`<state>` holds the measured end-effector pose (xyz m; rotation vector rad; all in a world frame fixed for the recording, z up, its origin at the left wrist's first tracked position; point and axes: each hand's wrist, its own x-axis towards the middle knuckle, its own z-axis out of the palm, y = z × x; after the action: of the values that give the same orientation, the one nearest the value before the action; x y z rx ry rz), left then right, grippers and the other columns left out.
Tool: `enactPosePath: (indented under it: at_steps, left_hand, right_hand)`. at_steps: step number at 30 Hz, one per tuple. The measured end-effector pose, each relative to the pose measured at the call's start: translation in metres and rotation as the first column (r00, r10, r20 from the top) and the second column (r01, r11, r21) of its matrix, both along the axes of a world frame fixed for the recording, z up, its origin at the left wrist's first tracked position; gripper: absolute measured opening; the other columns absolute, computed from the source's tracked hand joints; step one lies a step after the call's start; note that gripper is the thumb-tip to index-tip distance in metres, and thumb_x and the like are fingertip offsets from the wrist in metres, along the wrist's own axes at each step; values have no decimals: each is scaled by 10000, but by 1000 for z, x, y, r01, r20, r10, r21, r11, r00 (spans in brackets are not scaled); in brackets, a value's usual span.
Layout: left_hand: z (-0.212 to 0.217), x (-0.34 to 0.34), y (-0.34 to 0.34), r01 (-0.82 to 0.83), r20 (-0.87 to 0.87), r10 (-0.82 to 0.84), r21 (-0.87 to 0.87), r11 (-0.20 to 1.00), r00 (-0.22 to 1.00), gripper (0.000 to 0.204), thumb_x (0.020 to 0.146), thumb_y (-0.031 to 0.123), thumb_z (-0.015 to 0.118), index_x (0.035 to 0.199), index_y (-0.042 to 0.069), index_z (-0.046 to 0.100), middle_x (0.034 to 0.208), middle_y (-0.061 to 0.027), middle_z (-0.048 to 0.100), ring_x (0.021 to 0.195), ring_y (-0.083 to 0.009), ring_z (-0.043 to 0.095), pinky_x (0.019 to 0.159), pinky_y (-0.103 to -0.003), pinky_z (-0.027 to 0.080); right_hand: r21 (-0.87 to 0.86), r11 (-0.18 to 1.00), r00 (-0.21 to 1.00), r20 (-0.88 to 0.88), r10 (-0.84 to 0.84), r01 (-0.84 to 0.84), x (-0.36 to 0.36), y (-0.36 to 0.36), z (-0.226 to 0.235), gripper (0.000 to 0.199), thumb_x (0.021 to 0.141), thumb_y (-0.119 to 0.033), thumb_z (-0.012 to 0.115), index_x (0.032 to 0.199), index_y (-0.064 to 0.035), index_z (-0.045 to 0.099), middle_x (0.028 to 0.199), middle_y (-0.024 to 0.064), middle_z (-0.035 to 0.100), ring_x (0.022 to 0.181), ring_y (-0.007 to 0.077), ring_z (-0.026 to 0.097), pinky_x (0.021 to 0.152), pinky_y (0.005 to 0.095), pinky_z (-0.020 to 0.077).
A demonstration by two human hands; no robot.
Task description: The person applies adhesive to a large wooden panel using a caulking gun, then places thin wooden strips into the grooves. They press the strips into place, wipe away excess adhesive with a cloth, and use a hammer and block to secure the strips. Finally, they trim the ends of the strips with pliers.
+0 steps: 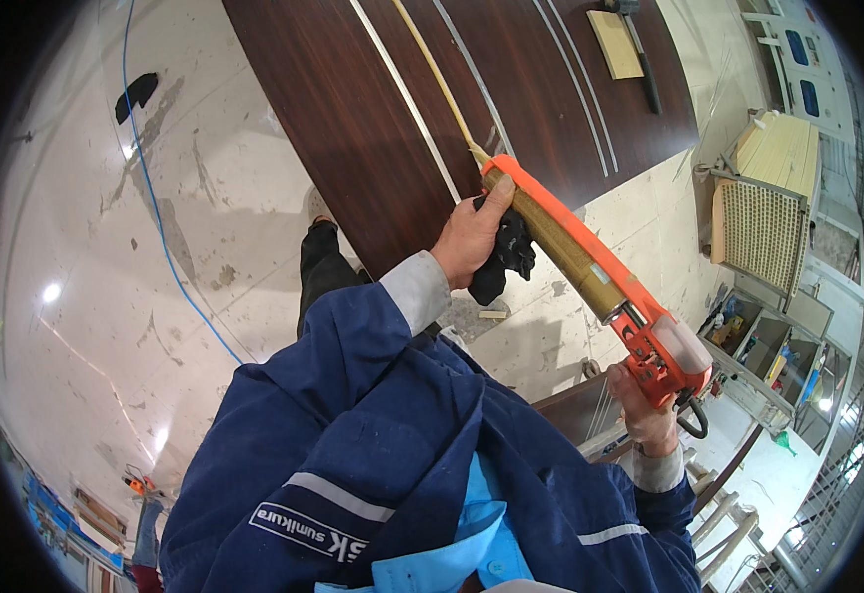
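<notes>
An orange caulking gun [605, 259] with a gold-coloured cartridge slants across the middle, over the edge of a dark brown wood-grain board [353, 168]. My left hand [472, 235] is closed round its front end, thumb on top, and a crumpled black cloth [496, 267] hangs bunched by the fingers. At the rear, my right hand [643, 407] is wrapped round the handle, its fingers partly hidden behind the orange body. The nozzle [477, 152] points down at the board, where a pale yellow line [437, 74] runs away from its tip. Light strips [407, 94] lie lengthwise on the board.
A dark-handled tool [640, 54] and a yellowish wood piece [615, 44] rest on the board's far right. To the right stand a stack of pale panels [773, 203] and a compartmented tool cart [773, 346]. A blue hose [160, 212] crosses the floor at left, near a black cloth [136, 97].
</notes>
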<state>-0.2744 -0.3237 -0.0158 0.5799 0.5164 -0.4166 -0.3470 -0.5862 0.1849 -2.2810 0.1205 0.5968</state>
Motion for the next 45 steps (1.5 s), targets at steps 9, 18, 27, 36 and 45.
enactPosePath:
  at_steps: [9, 18, 27, 36, 45]
  left_hand:
    - [1, -20, -17, 25, 12, -25, -27, 999, 1000, 620, 1042, 616, 592, 1130, 10, 692, 860, -46, 692, 695, -132, 680, 655, -305, 583]
    - [1, -37, -39, 13, -10, -13, 9, 1000, 1000, 609, 1043, 602, 605, 1143, 7, 690, 862, -29, 672, 694, -108, 645, 647, -293, 554]
    - [-4, -50, -53, 27, -9, -28, -49, 998, 1000, 602, 1040, 597, 611, 1156, 11, 685, 897, -38, 681, 724, -119, 661, 665, -301, 575]
    - [-9, -59, -62, 70, 21, -69, -18, 997, 997, 646, 1029, 616, 617, 1227, 4, 668, 981, -63, 720, 771, -125, 705, 684, -304, 615]
    - [4, -66, -66, 96, -18, -97, -64, 993, 995, 639, 1044, 612, 589, 1096, -19, 672, 869, -66, 690, 696, -133, 670, 638, -307, 578]
  right_hand:
    - [-6, 999, 997, -61, -54, 54, -24, -18, 6, 279, 927, -64, 799, 1168, -20, 665, 864, -29, 635, 774, 83, 574, 677, 261, 472]
    - [-41, 998, 997, -50, -59, 57, -41, -23, 16, 139, 966, -143, 748, 897, -42, 682, 749, 14, 648, 669, 119, 612, 620, 290, 499]
    - [-68, 993, 993, -66, -102, 97, -55, -29, 20, 143, 972, -154, 730, 896, -41, 688, 753, 22, 651, 684, 128, 618, 629, 301, 497]
    - [-58, 983, 982, -69, -175, 172, -67, -34, 21, 120, 960, -119, 759, 904, -48, 679, 757, 6, 640, 683, 114, 603, 617, 291, 482]
    - [-50, 980, 978, -74, -197, 194, -72, -35, 29, 126, 958, -88, 769, 906, -73, 655, 753, -31, 595, 660, 81, 537, 586, 266, 431]
